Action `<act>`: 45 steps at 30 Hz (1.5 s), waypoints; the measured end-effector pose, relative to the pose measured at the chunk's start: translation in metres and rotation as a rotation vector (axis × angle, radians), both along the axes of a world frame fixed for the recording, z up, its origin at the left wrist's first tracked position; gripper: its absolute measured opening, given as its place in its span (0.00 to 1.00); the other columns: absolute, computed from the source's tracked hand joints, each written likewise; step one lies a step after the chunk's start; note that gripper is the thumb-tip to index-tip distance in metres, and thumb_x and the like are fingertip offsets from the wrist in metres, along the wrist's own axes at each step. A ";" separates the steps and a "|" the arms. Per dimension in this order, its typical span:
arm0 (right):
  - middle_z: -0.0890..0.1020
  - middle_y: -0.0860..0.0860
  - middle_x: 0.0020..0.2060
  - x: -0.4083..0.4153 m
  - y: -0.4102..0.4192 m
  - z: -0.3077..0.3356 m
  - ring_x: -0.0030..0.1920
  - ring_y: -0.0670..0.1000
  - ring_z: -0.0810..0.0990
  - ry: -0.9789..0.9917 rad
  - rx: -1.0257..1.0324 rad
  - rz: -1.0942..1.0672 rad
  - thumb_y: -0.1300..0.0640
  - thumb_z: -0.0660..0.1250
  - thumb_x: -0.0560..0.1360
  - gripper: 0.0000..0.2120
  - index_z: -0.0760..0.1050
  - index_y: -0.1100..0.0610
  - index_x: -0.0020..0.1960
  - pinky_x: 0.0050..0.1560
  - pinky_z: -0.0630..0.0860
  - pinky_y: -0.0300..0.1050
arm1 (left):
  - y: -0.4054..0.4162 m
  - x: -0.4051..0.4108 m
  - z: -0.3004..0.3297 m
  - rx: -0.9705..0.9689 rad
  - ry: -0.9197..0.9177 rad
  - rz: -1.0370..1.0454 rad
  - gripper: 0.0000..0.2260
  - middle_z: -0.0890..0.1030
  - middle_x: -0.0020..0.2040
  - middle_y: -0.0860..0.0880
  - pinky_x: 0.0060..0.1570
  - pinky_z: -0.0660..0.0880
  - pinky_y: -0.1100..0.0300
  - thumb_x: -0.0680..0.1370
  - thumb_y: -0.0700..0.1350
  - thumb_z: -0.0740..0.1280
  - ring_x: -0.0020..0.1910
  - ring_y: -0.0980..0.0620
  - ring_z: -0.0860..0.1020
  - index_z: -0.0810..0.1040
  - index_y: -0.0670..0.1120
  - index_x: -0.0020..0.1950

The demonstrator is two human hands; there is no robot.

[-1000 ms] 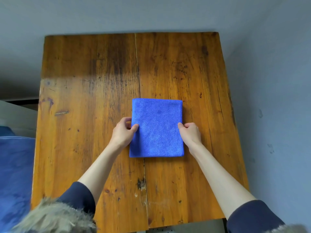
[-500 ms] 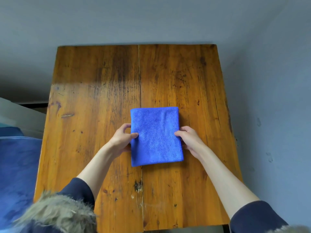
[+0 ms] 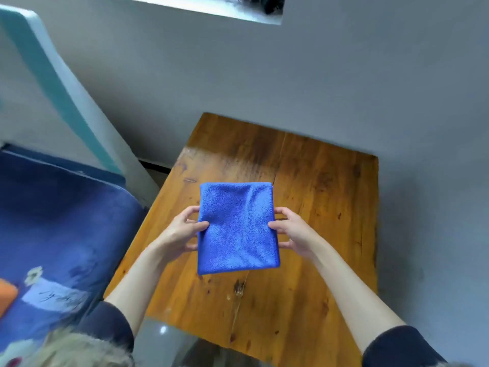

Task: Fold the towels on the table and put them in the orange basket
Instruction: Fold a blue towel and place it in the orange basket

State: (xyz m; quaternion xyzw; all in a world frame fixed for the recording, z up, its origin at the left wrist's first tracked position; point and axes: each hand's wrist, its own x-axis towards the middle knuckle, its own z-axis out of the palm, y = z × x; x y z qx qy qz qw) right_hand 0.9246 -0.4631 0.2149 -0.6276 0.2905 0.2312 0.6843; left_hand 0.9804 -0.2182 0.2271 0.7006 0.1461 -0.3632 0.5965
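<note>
Both hands [image 3: 182, 233] [image 3: 293, 231] pinching (thumbs on top)

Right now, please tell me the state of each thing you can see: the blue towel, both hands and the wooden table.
Blue microfibre towel: folded into a rectangle, held by both side edges above the table.
Left hand: pinches the towel's left edge.
Right hand: pinches the towel's right edge.
Brown wooden table: nothing else seen resting on it.
Orange thing: at the left edge, mostly cut off.

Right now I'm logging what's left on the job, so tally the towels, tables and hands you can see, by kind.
Blue towel, folded, held at its two sides: 1
Wooden table: 1
Hands, left hand and right hand: 2
Total: 4
</note>
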 end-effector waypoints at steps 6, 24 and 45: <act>0.80 0.49 0.44 0.044 0.105 0.068 0.43 0.47 0.78 -0.183 0.013 0.252 0.66 0.62 0.74 0.14 0.72 0.49 0.53 0.42 0.75 0.45 | 0.117 -0.024 0.067 -0.011 -0.194 0.244 0.14 0.78 0.51 0.45 0.39 0.77 0.56 0.77 0.38 0.64 0.48 0.51 0.79 0.73 0.54 0.57; 0.82 0.50 0.43 0.017 0.545 0.088 0.44 0.49 0.79 -0.196 0.047 0.907 0.62 0.63 0.73 0.12 0.75 0.53 0.55 0.46 0.75 0.48 | 0.494 -0.200 0.071 0.003 -0.182 0.942 0.14 0.78 0.54 0.43 0.40 0.72 0.56 0.78 0.38 0.64 0.40 0.46 0.77 0.71 0.50 0.61; 0.74 0.49 0.45 0.152 0.835 -0.021 0.43 0.49 0.74 -0.088 -0.231 1.173 0.61 0.62 0.73 0.13 0.71 0.48 0.54 0.42 0.75 0.45 | 0.712 -0.099 -0.033 0.088 0.090 1.238 0.12 0.78 0.48 0.50 0.53 0.74 0.47 0.78 0.41 0.65 0.48 0.51 0.78 0.69 0.53 0.58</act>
